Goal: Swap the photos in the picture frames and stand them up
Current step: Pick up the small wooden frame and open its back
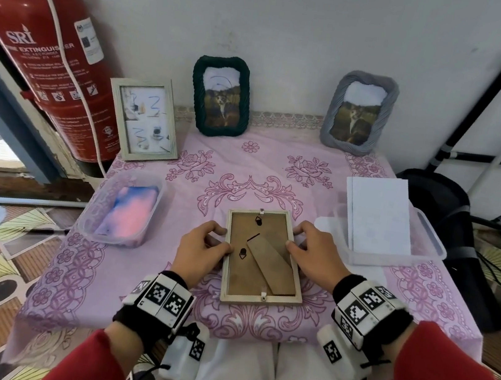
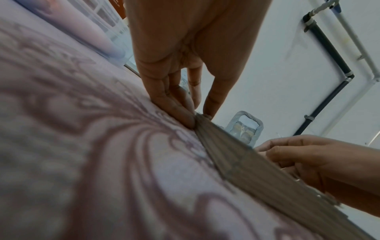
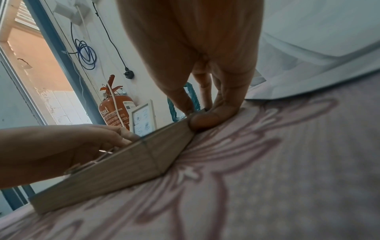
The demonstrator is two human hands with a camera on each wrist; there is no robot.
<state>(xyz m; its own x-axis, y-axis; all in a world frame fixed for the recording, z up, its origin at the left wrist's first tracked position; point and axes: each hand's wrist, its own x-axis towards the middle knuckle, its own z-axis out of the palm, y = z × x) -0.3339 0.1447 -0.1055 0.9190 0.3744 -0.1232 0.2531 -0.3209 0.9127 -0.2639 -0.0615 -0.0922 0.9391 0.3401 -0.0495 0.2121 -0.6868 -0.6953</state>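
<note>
One pale wooden picture frame point(image 1: 263, 257) lies face down near the middle of the worktop's point(image 1: 407, 285) front edge, on the pink floral cloth point(image 1: 139, 271), with its brown backing board and folded easel leg uppermost. The small turn clips at the top and bottom rails appear to sit over the backing, so the back is judged closed; whether a photo is inside cannot be told from this side. The left hand point(image 1: 201, 252) grips the frame's left rail, thumb on the upper face and fingers point(image 2: 180, 112) against the outer edge down at the cloth. The right hand point(image 1: 314, 256) grips the right rail in the same manner, with its fingers point(image 3: 207, 120) pressed against the outer edge near a corner. Three further frames stand upright along the back edge: a second pale wooden frame point(image 1: 144, 120) at the back left corner holding a light sheet of sketches, a dark green rope frame point(image 1: 221, 96) and a grey rope frame point(image 1: 360, 112), each showing a cat photo. A clear tub point(image 1: 123, 206) with pink-and-blue contents sits at the left edge; another clear tub point(image 1: 429, 249) with white sheets point(image 1: 378, 215) sits at the right edge. Assessment: the flat frame is either about to be opened or ready to be raised. At minimum, standing this frame up remains. Which photos have been exchanged cannot be determined.
</note>
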